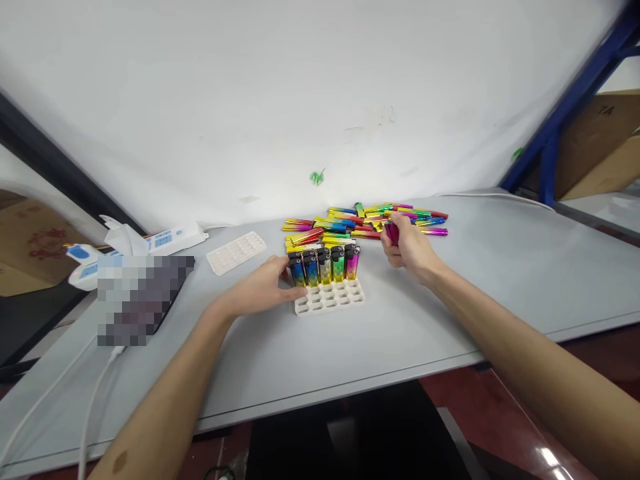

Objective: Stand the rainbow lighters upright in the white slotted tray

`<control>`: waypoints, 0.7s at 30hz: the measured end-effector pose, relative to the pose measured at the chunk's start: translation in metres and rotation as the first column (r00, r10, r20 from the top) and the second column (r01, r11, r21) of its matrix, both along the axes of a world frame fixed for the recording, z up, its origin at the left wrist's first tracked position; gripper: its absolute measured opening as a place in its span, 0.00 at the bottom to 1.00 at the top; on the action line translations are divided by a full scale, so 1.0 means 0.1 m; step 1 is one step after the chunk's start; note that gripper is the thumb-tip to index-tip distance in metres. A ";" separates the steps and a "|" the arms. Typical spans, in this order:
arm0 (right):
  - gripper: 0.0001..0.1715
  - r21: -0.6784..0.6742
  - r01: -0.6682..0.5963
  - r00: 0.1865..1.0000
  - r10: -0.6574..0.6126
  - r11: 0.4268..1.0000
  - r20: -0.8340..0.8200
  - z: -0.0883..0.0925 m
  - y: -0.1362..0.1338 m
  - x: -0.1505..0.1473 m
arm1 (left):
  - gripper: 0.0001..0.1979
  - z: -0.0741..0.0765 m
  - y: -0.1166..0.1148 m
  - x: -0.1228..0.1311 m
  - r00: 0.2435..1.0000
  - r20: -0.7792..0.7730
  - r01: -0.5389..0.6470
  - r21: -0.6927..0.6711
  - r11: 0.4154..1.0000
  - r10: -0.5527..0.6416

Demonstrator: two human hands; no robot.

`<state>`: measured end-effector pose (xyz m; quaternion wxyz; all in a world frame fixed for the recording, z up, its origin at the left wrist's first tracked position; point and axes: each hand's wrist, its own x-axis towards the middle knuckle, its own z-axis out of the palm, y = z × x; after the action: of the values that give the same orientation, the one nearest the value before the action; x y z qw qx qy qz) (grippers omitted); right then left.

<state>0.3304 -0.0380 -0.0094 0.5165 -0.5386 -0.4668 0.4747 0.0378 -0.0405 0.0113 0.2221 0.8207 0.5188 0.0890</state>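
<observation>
A white tray (pixel 330 307) with oval slots stands on the grey table. Upright lighters (pixel 325 267) with black tops and shiny coloured bodies fill its back rows; the front slots are bare. My left hand (pixel 265 287) rests at the tray's left side, thumb on its edge and fingers beside the leftmost lighters, gripping the tray. My right hand (pixel 405 247), to the right of the tray, is closed around a dark magenta lighter (pixel 392 233). Behind the tray lies a loose pile of shiny multicoloured lighters (pixel 340 223), reaching past my right hand.
A second white slotted tray (pixel 237 253) lies at the back left. Farther left are a power strip (pixel 175 240) and a pixelated dark device (pixel 145 300) with white cables. A white wall stands behind the table (pixel 320 373); cardboard boxes (pixel 600 140) show at the right.
</observation>
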 end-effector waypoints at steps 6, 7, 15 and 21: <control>0.30 0.115 -0.013 0.997 0.004 0.993 0.079 0.03 -0.03 -0.02 | 0.38 0.07 -0.02 -0.05 0.997 -0.026 0.063 -0.081 0.995 -0.066; 0.28 0.140 -0.026 0.990 0.006 0.990 0.143 0.04 -0.05 -0.02 | 0.39 0.06 -0.01 -0.05 0.997 -0.024 0.066 -0.085 0.994 -0.068; 0.20 0.300 -0.117 0.965 0.038 0.947 0.258 0.18 -0.14 0.09 | 0.40 -0.01 -0.01 -0.04 0.994 0.057 0.097 -0.109 0.989 -0.091; 0.13 0.489 -0.098 0.991 0.038 0.867 0.131 0.28 -0.26 0.00 | 0.40 -0.04 -0.05 0.09 0.949 0.280 0.194 -0.150 0.969 -0.146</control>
<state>0.3307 -0.0642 0.0187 0.5917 -0.3986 -0.6208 0.3249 0.0468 -0.0452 0.0073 0.3684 0.8201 0.4171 0.1330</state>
